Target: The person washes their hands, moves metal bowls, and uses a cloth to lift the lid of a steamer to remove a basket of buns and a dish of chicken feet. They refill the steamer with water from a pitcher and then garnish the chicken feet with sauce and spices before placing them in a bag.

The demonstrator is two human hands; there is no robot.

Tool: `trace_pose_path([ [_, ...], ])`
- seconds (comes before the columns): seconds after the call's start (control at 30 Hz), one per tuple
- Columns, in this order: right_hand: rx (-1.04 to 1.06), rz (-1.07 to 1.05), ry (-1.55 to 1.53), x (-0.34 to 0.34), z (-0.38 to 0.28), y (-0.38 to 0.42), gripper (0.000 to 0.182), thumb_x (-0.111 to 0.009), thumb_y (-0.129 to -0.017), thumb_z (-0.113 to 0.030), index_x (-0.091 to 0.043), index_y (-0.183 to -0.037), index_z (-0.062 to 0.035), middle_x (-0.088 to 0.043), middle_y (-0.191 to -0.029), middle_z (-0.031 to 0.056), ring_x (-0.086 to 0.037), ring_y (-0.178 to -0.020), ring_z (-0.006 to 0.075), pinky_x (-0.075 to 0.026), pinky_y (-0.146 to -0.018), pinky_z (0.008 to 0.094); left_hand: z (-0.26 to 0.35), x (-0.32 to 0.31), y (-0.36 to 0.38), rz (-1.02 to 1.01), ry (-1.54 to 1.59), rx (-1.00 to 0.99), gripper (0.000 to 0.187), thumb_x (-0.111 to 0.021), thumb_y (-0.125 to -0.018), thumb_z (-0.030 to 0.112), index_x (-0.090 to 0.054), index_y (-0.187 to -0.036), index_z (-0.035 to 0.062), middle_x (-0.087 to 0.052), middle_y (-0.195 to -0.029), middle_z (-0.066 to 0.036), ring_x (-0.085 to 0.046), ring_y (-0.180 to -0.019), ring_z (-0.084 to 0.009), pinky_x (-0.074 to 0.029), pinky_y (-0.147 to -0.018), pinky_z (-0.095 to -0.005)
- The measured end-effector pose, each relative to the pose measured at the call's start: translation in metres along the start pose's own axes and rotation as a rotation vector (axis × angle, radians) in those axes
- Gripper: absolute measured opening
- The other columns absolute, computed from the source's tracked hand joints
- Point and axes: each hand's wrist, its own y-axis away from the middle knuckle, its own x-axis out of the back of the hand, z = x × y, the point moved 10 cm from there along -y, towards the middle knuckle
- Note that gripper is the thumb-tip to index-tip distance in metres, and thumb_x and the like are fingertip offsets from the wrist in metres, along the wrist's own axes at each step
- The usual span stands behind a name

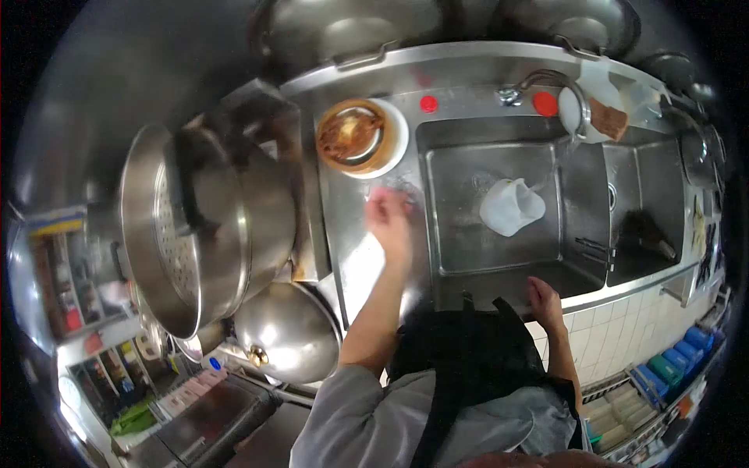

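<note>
My left hand (388,214) is over the steel counter left of the sink, just below a stack of round dishes. Motion smears its fingers, and I cannot make out anything in it. A brown, stained round dish with a shiny centre (353,136) sits on a white plate (395,144). At the sink's front edge is my right hand (545,303), loosely bent, thumb apart from the fingers, with nothing visible in it. In the large sink basin (491,253) stands a white plastic jug (507,207). A thin stream of water falls near it from the faucet (546,76).
Large steel steamer pots (187,226) and a domed lid (285,331) crowd the left side. A second basin (644,187) holds a dark object. Behind the faucet lie a brown sponge-like block (607,119) and red discs (545,103). Woks (351,31) stand at the back.
</note>
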Motion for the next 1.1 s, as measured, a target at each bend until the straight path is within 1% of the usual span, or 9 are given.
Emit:
trace_pose_path([
  [0.03, 0.0, -0.01, 0.018, 0.0, -0.007, -0.002, 0.024, -0.061, -0.095, -0.012, -0.067, -0.116, -0.001, -0.071, -0.103, 0.02, -0.071, -0.088, 0.0328, -0.055, -0.077, 0.0378, 0.015, 0.027, -0.02, 0.168, 0.094, -0.029, 0.026, -0.061, -0.1, 0.018, -0.056, -0.121, 0.0029, -0.062, -0.103, -0.006, -0.062, -0.09, -0.0142, -0.054, -0.073, -0.0274],
  [0.1, -0.035, -0.063, 0.011, -0.012, 0.008, -0.007, 0.024, -0.06, -0.095, -0.011, -0.067, -0.116, -0.0011, -0.07, -0.104, 0.0209, -0.071, -0.092, 0.033, -0.055, -0.079, 0.0379, 0.031, 0.053, -0.057, 0.233, 0.089, -0.091, 0.035, -0.06, -0.1, 0.017, -0.054, -0.129, -0.0013, -0.062, -0.109, -0.007, -0.061, -0.09, -0.014, -0.054, -0.074, -0.0279],
  [0.33, 0.063, -0.067, -0.027, -0.015, -0.014, -0.022, 0.023, -0.058, -0.096, -0.009, -0.066, -0.116, -0.0001, -0.069, -0.109, 0.0221, -0.068, -0.103, 0.0367, -0.054, -0.088, 0.0399, 0.029, 0.047, -0.093, 0.078, -0.151, 0.042, 0.044, -0.062, -0.098, 0.012, -0.052, -0.137, -0.0053, -0.065, -0.111, -0.008, -0.063, -0.087, -0.0142, -0.056, -0.074, -0.0282],
  [0.43, 0.012, -0.086, -0.036, -0.019, -0.009, -0.02, 0.023, -0.057, -0.097, -0.01, -0.066, -0.116, 0.0005, -0.069, -0.11, 0.0225, -0.068, -0.104, 0.0372, -0.054, -0.089, 0.0403, 0.023, 0.057, -0.093, 0.142, -0.166, 0.033, 0.032, -0.066, -0.094, 0.009, -0.062, -0.122, -0.0072, -0.065, -0.105, -0.008, -0.064, -0.084, -0.0137, -0.057, -0.072, -0.0282],
  [0.53, -0.015, -0.115, -0.02, -0.028, -0.002, -0.016, 0.023, -0.057, -0.097, -0.01, -0.066, -0.115, 0.0009, -0.069, -0.11, 0.023, -0.068, -0.105, 0.0372, -0.053, -0.09, 0.0402, 0.006, 0.061, -0.097, 0.141, -0.299, 0.197, 0.027, -0.071, -0.09, 0.008, -0.064, -0.11, -0.0079, -0.065, -0.102, -0.009, -0.064, -0.083, -0.0141, -0.058, -0.07, -0.0287],
  [0.6, -0.012, -0.119, -0.01, -0.03, -0.003, -0.016, 0.024, -0.057, -0.097, -0.011, -0.066, -0.115, 0.0011, -0.069, -0.111, 0.0231, -0.067, -0.106, 0.0371, -0.053, -0.09, 0.0402, -0.018, 0.047, -0.107, 0.052, -0.137, 0.373, 0.035, -0.076, -0.085, 0.008, -0.058, -0.111, -0.0072, -0.064, -0.102, -0.011, -0.065, -0.085, -0.0165, -0.058, -0.072, -0.0311],
  [0.7, 0.0, -0.14, -0.026, -0.028, -0.004, -0.021, 0.024, -0.058, -0.097, -0.012, -0.066, -0.115, 0.0013, -0.069, -0.111, 0.0229, -0.067, -0.107, 0.0371, -0.053, -0.091, 0.04, -0.022, 0.044, -0.115, 0.239, -0.066, 0.393, 0.041, -0.074, -0.085, 0.005, -0.052, -0.118, -0.0069, -0.061, -0.115, -0.014, -0.065, -0.094, -0.0207, -0.059, -0.076, -0.0354],
  [0.9, 0.087, -0.144, 0.002, -0.016, -0.014, -0.024, 0.029, -0.061, -0.093, -0.008, -0.064, -0.121, -0.0006, -0.068, -0.115, 0.0213, -0.066, -0.107, 0.0385, -0.053, -0.091, 0.0413, -0.02, 0.027, -0.109, 0.236, 0.343, 0.339, 0.05, -0.059, -0.09, -0.006, -0.039, -0.136, -0.0013, -0.051, -0.135, -0.018, -0.063, -0.11, -0.0273, -0.059, -0.082, -0.0423],
  [1.1, 0.06, -0.11, -0.118, -0.001, -0.04, -0.04, 0.032, -0.061, -0.097, -0.014, -0.061, -0.126, 0.0, -0.069, -0.112, 0.0188, -0.069, -0.099, 0.0335, -0.055, -0.086, 0.0391, -0.014, 0.034, -0.076, 0.085, 0.336, 0.361, 0.053, -0.054, -0.092, -0.007, -0.037, -0.14, 0.005, -0.057, -0.13, -0.013, -0.066, -0.107, -0.0286, -0.059, -0.086, -0.0449],
])
